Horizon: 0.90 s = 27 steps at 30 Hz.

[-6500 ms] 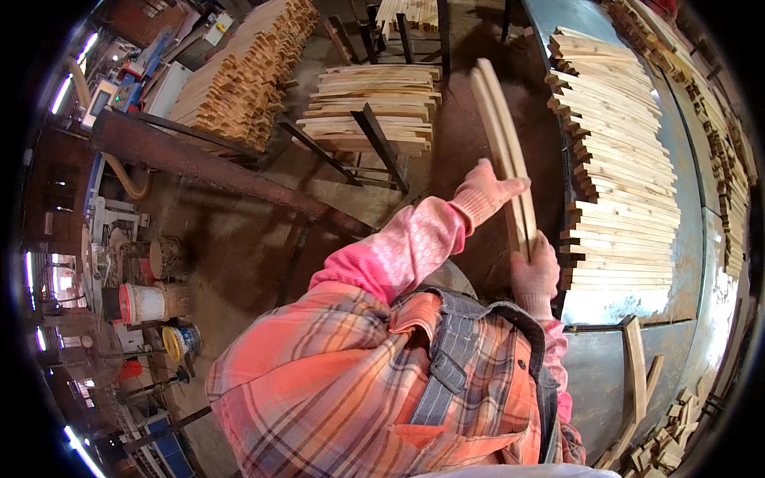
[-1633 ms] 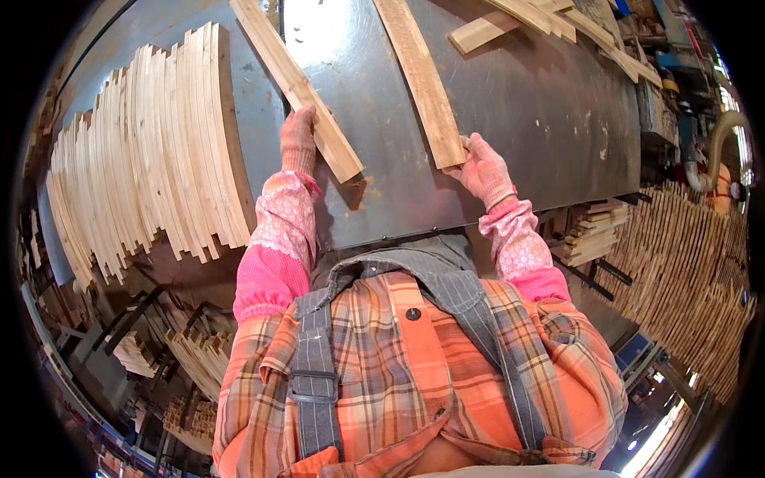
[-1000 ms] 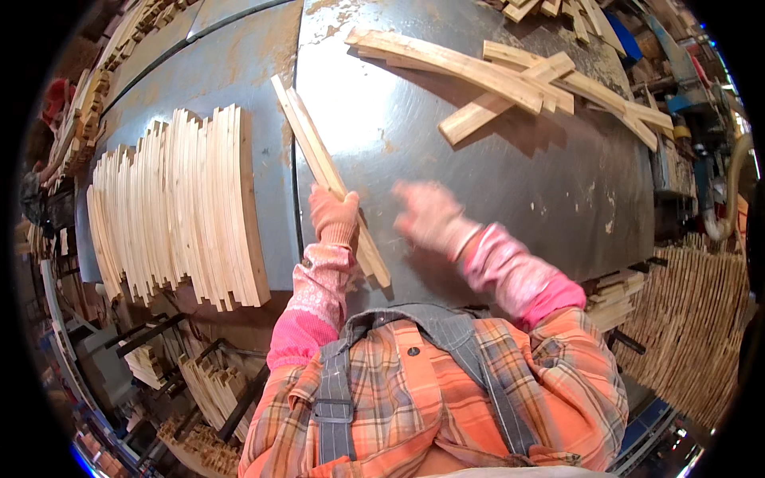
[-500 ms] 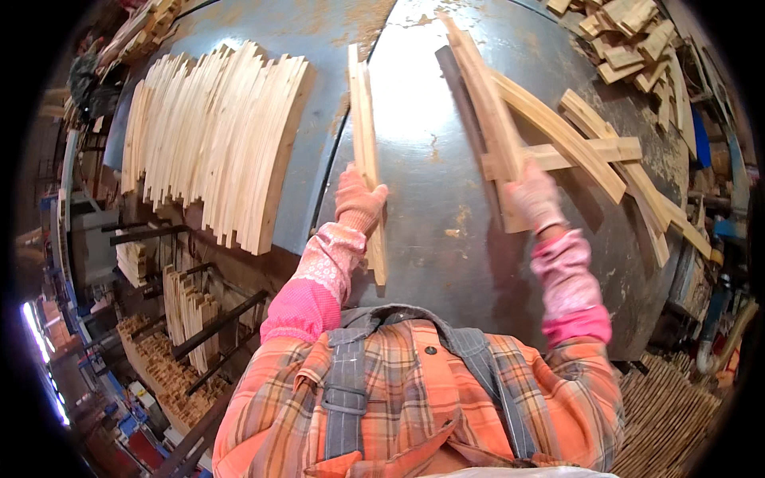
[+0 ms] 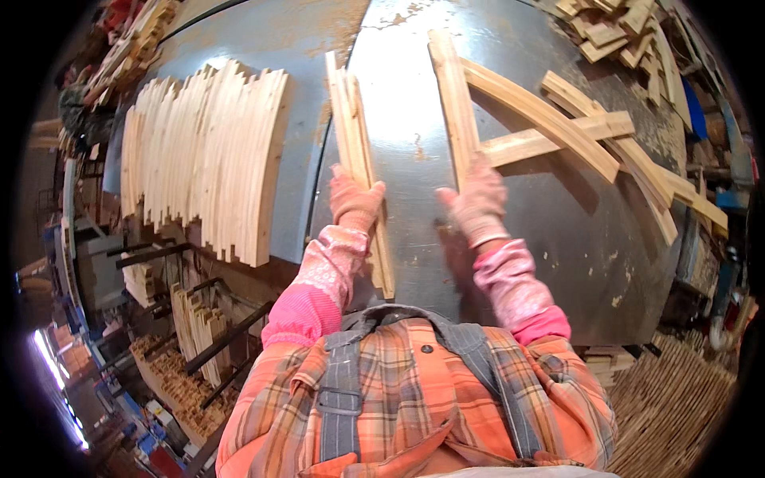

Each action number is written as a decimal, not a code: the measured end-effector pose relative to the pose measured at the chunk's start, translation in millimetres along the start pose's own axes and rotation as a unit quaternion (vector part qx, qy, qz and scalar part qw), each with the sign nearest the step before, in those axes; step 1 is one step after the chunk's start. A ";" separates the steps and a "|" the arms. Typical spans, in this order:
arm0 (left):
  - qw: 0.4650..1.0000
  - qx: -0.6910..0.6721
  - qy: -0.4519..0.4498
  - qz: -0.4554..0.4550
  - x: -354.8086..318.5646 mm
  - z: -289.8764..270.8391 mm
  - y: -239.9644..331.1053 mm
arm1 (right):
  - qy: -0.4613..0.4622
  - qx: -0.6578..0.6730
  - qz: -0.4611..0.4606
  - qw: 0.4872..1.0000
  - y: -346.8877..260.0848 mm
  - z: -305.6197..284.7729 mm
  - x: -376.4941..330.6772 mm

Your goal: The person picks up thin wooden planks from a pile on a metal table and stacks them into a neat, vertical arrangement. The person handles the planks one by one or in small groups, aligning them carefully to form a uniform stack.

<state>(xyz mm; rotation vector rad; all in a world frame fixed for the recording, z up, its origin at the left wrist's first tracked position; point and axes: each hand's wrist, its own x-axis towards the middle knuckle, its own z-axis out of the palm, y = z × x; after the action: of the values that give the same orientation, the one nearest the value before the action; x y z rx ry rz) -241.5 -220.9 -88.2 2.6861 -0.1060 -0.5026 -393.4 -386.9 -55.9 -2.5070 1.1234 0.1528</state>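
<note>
My left hand (image 5: 356,201), in a pale pink knitted glove, is closed around a few narrow wooden strips (image 5: 348,119) lying lengthwise on the metal table. Their near ends stick out below the wrist. My right hand (image 5: 480,201), gloved alike, grips the near end of a wider wooden strip (image 5: 452,95), its thumb standing out to the left. That strip points away from me, a short way right of the left-hand strips. Beside it, a curved wooden strip (image 5: 550,119) rests across a crosswise strip (image 5: 518,146), with further strips (image 5: 645,183) crossing at the right.
On the left, a row of pale wooden strips (image 5: 199,151) lies side by side on the metal tabletop (image 5: 406,191). Loose offcuts are heaped (image 5: 610,32) at the far right. Black bars (image 5: 227,338) and stacked wood sit below the table's left edge; a bundle of thin sticks (image 5: 677,398) is lower right.
My right hand has moved left with its strip, away from the crossed pieces and nearer the left-hand strips. My left hand keeps its grip, and its strips lean a little more.
</note>
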 end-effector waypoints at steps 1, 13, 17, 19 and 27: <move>1.000 0.009 0.003 0.003 -0.4 -1.0 0.4 | 0.077 -0.061 0.029 0.995 8.5 0.5 9.5; 1.000 -0.017 -0.009 -0.007 -7.6 -3.4 2.2 | -0.089 0.205 0.133 0.966 32.1 14.2 5.3; 0.999 -0.022 -0.029 -0.024 -4.9 -4.6 4.8 | -0.113 0.297 0.122 0.940 45.0 17.8 7.9; 1.000 -0.015 -0.017 -0.014 -3.2 -5.0 7.0 | -0.122 0.343 0.121 0.924 44.7 16.7 9.3; 0.999 -0.033 -0.020 0.002 11.7 -1.7 21.5 | -0.121 0.530 0.110 0.832 33.7 7.7 9.8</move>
<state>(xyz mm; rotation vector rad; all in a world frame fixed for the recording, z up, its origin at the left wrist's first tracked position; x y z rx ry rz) -230.0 -241.7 -82.0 2.6116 -0.1054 -0.5500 -411.2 -411.1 -75.7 -1.3267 0.9823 -0.0852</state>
